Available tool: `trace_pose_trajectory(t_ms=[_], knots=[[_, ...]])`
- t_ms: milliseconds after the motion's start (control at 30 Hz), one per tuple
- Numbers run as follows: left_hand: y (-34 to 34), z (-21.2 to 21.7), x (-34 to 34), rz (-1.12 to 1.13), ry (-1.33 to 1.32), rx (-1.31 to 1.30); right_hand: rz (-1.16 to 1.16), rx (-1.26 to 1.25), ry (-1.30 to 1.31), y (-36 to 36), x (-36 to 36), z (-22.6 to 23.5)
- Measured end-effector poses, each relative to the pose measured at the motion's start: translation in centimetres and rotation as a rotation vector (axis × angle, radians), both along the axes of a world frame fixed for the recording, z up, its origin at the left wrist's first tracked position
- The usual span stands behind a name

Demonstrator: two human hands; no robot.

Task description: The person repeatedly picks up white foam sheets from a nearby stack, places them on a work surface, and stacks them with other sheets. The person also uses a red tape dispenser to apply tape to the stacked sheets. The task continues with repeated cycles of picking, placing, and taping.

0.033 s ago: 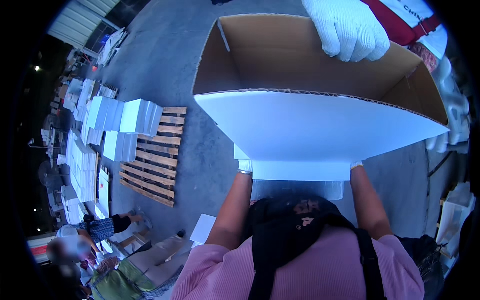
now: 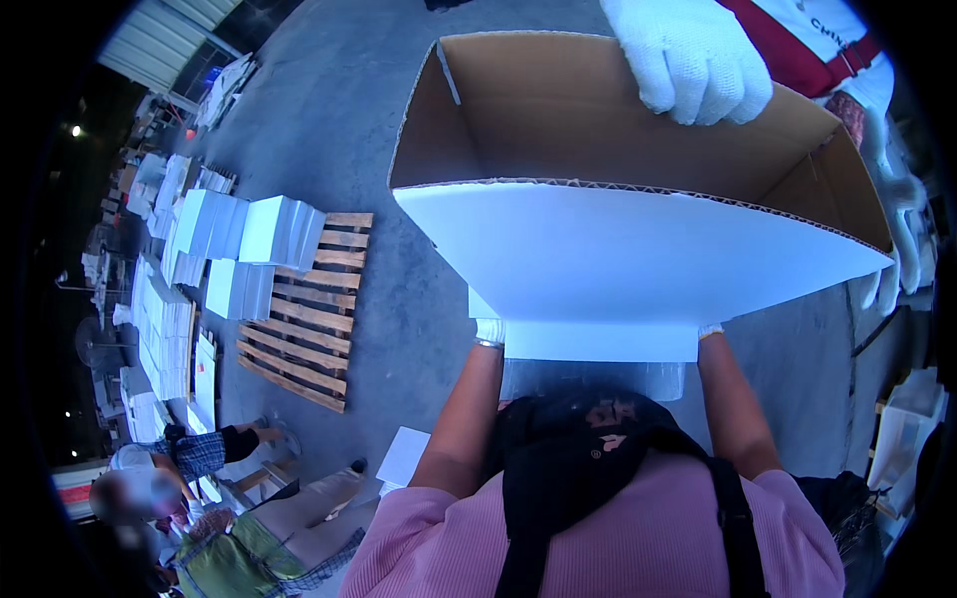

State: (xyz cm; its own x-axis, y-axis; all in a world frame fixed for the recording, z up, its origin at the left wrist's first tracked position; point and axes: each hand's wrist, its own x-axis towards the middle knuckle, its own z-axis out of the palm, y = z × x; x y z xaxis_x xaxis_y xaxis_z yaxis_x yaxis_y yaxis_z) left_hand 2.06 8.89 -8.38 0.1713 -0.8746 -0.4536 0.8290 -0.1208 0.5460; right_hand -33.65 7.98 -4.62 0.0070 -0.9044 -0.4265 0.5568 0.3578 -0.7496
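hands raised under a large open cardboard box, white outside and brown inside. left hand and right hand are mostly hidden beneath it, grip unclear. a co-worker's white knitted glove clasps the far rim; keeping the box level looks wise.

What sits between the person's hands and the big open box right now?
Nothing visible. Both hands, left and right, are tucked under the box, mostly hidden by its bottom flap. A co-worker's gloved hand grips the far rim.
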Motion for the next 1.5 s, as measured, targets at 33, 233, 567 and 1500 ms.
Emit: trace_pose_trajectory(t_ms=[33,233,567,1500], knots=[[0.0,0.0,0.0,-0.001,0.005,-0.003,-0.008,-0.008,0.01,0.1,-0.3,0.1],[0.0,-0.3,-0.2,-0.015,-0.011,-0.025,-0.154,-0.055,0.164,0.8,-6.5,2.0],[1.7,0.2,1.2,-0.092,-0.113,-0.009,-0.313,0.045,0.356,1.3,-9.2,-0.5],[0.8,6.8,1.6,-0.304,-0.823,-0.215,0.226,-0.202,-0.554,-3.3,-2.6,0.5]])
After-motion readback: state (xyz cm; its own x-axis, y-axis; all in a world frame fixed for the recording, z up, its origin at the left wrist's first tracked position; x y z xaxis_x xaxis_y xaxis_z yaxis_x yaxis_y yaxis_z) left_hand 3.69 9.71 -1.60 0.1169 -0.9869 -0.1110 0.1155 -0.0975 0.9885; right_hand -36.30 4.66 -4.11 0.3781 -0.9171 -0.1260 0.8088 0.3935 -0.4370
